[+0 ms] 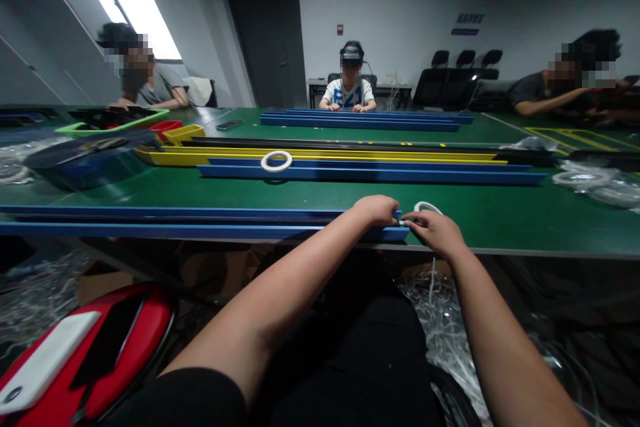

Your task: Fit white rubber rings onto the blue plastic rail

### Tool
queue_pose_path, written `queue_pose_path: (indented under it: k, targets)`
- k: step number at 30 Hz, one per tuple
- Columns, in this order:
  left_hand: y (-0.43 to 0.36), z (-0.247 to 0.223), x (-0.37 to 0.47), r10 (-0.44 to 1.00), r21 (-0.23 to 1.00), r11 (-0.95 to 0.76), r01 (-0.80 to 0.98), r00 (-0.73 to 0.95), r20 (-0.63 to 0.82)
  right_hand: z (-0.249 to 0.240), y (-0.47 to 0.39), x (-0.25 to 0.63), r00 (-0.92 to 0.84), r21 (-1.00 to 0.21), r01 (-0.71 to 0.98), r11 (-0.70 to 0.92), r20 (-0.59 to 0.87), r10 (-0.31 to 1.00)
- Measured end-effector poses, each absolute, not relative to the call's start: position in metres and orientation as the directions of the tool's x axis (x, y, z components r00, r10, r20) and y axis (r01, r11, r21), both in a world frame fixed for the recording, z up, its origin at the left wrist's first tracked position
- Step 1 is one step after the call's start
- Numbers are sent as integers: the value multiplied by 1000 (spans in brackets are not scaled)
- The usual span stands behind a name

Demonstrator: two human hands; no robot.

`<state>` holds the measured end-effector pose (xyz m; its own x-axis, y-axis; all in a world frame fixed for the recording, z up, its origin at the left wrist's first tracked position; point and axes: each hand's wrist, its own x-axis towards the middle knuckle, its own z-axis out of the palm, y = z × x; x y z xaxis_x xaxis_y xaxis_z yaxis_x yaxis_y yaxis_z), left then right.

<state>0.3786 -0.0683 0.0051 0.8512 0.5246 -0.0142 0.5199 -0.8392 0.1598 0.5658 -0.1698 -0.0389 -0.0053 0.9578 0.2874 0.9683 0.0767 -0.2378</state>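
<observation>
A long blue channel (300, 232) lies along the near table edge, with a dark strip running inside it. At its right end, my left hand (379, 211) is closed with bent fingers; whatever it grips there is hidden. My right hand (438, 231) meets it from the right, thumb and fingers pinched on a small white piece of tape (403, 222). Part of a white tape roll (427, 205) shows behind the right hand; I cannot tell whether that hand holds it.
Another white tape roll (277, 161) rests on a second blue channel (380, 175). Behind it lie yellow (330, 153) and black strips. A dark reel (95, 159) sits left, plastic-wrapped rolls (600, 180) right. Three people sit around the green table (500, 213). A red stool (125, 347) stands lower left.
</observation>
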Motion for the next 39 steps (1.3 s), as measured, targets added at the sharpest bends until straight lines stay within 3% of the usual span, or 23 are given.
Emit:
queue_pose_path:
  k: [24, 30, 35, 39]
  targets:
    - [-60, 8, 383, 542, 281, -779, 560, 827, -145, -51, -183, 568, -90, -285, 943, 173, 282, 955]
    - [-59, 8, 383, 533, 289, -783, 552, 833, -148, -45, -185, 567, -62, -433, 881, 190, 292, 954]
    - [-61, 8, 383, 537, 264, -790, 553, 833, -135, -41, -191, 564, 158, -652, 748, 125, 359, 920]
    - [-61, 7, 385, 525, 243, -807, 538, 842, -122, -39, -187, 561, 160, -636, 766, 90, 324, 932]
